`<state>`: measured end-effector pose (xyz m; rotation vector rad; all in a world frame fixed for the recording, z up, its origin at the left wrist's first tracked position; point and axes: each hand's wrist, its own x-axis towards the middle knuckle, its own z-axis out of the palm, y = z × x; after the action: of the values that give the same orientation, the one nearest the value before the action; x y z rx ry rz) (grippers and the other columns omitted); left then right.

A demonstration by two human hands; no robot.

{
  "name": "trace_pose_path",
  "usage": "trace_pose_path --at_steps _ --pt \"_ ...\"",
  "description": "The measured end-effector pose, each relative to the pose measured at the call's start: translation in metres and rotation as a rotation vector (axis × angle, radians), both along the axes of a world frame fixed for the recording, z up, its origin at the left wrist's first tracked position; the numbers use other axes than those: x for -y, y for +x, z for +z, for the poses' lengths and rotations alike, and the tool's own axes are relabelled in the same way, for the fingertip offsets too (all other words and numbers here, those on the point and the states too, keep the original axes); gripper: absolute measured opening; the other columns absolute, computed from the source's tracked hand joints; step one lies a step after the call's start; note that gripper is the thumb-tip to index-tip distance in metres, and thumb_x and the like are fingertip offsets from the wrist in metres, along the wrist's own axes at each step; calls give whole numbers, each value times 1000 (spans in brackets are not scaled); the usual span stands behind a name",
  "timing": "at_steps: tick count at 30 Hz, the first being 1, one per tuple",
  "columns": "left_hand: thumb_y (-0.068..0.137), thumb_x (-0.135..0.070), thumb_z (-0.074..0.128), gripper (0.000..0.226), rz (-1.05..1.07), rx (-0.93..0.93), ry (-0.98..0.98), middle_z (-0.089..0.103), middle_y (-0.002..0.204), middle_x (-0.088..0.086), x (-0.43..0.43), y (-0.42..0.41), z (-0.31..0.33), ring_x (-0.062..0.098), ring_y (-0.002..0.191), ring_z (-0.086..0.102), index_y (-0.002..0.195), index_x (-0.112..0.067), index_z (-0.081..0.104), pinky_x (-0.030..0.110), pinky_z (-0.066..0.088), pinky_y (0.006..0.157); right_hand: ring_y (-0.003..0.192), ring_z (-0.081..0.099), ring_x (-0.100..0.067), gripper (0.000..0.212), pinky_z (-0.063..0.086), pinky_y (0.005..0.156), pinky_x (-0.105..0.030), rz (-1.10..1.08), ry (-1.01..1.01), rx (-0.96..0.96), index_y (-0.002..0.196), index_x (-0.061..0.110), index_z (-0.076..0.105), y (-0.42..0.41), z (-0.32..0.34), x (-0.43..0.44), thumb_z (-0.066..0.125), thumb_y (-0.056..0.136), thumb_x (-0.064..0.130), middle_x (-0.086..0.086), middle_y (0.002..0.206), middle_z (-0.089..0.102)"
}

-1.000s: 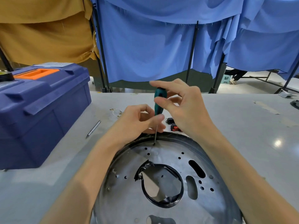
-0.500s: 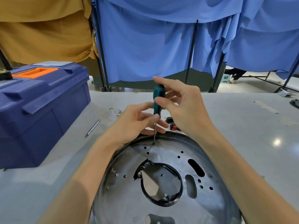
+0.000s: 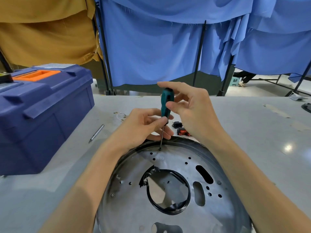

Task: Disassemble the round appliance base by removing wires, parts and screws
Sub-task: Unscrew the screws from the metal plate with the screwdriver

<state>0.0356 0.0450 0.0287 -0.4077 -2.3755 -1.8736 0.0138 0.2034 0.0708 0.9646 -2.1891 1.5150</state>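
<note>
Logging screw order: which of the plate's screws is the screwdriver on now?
The far-edge screw of the plate: the screwdriver tip sits on it. The left-side screw and right-side screw stand free.

Bright, even overhead light; glare spot on table [image 3: 288,147] at right; soft shadows; wide-angle bending at edges.

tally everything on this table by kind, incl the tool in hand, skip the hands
toolbox: 1
screwdriver: 1
loose metal bit: 1
round base: 1
small black parts: 2 in view
thin wire: 1
dark item, cut off at right edge: 1
total: 8
</note>
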Motion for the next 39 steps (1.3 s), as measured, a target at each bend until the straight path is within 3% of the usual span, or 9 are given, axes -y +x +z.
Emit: trace_pose_path --at_steps 7,13,16,19,25,31,33,36,39 --pt "70 -30 78 46 55 -38 43 76 82 12 1 -1 0 27 79 75 96 5 61 31 60 72 84 56 -3 29 49 76 -14 17 -4 -9 110 28 68 2 -2 4 74 82 25 0 103 58" --pt "94 -19 59 15 0 2 53 77 91 9 1 -1 -1 25 87 74 103 -9 65 34 60 80 80 58 -4 37 51 70 -13 18 -39 10 122 20 64 -1 -2 2 60 91 -1 4 99 66" --pt "85 -27 69 24 58 -11 14 77 84 8 1 -2 -2 24 82 75 99 -7 65 36 61 77 93 60 -7 27 53 76 -17 37 -35 21 114 21 65 1 -3 3 62 91 8 2 105 65" --pt "73 -34 75 39 80 -25 14 76 83 9 1 -2 -1 25 80 75 96 -4 64 36 61 74 89 57 -4 29 50 77 -16 0 -7 -23 109 30 66 1 -3 4 74 82 21 4 106 57" --pt "97 -14 55 14 21 -15 23 77 88 8 1 -2 -1 24 84 74 105 -13 66 30 60 75 91 62 -15 45 53 78 -18 -21 8 -9 122 21 64 -3 -3 1 58 88 -7 3 101 66" --pt "70 -25 78 27 92 -66 47 75 80 12 1 -3 -1 28 75 75 87 -8 67 32 61 69 87 57 -7 32 50 74 -14 21 -10 -29 109 29 67 2 -3 2 76 80 18 -1 106 58" --pt "74 -25 75 19 68 -63 76 76 82 12 2 -3 -1 30 77 74 85 -12 67 32 61 71 83 56 -7 38 49 75 -14 -1 -17 -37 115 28 67 0 -2 2 73 82 10 1 101 60" --pt "91 -14 61 13 11 -47 81 77 89 9 1 -2 -1 27 84 74 102 -14 68 33 60 78 87 62 -13 50 53 80 -19 8 -28 1 123 23 64 -1 -1 0 62 84 -8 3 100 66" --pt "90 -12 62 13 19 -39 52 77 88 9 0 -2 -1 25 84 75 102 -9 67 33 60 78 90 64 -10 37 56 78 -21 68 -44 31 115 19 66 0 -2 2 60 88 -5 -3 101 67"
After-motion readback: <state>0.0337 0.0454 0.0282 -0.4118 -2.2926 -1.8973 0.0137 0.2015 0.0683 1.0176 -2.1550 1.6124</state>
